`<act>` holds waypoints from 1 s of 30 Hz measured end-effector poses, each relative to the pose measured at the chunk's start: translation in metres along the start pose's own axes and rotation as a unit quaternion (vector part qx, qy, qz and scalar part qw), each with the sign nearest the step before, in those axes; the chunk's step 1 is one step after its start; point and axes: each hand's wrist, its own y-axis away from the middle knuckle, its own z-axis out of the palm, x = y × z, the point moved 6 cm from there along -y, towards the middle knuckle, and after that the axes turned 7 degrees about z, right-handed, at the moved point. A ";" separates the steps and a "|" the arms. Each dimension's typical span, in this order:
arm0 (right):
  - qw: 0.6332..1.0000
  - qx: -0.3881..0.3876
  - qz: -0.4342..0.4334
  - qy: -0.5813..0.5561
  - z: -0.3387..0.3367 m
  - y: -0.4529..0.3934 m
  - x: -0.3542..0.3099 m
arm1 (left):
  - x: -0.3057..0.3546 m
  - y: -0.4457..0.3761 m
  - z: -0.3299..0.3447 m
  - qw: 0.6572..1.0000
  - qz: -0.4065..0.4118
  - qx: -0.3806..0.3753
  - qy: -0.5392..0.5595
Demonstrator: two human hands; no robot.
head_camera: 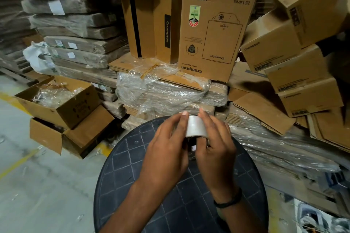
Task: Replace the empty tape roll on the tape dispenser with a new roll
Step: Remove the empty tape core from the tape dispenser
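Holding a clear tape roll (196,126) above the round dark table (132,157): left hand (166,147) and right hand (216,142) clamp its flat sides. Light, stiff, slippery-faced; grip by the rim. Dispenser possibly hidden beneath.

One view only, from my head-worn wide-angle. It looks forward and steeply down, close over a dark round stool top (144,159) that fills the lower middle. Both forearms enter from the bottom edge. Straight ahead, further off, stacked cardboard boxes (216,30) fill the upper frame. Concrete floor (37,185) runs along the left. Edges bend and blur noticeably.
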 end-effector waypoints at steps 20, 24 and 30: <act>0.922 -0.277 0.264 0.055 0.056 0.030 0.059 | -0.062 0.035 0.040 0.958 -0.286 0.023 0.022; 0.920 -0.278 0.272 0.049 0.060 0.051 0.065 | -0.058 0.046 0.063 0.962 -0.249 -0.102 0.035; 0.942 -0.256 0.206 0.069 0.061 0.055 0.058 | -0.050 0.045 0.071 0.981 -0.136 -0.141 0.012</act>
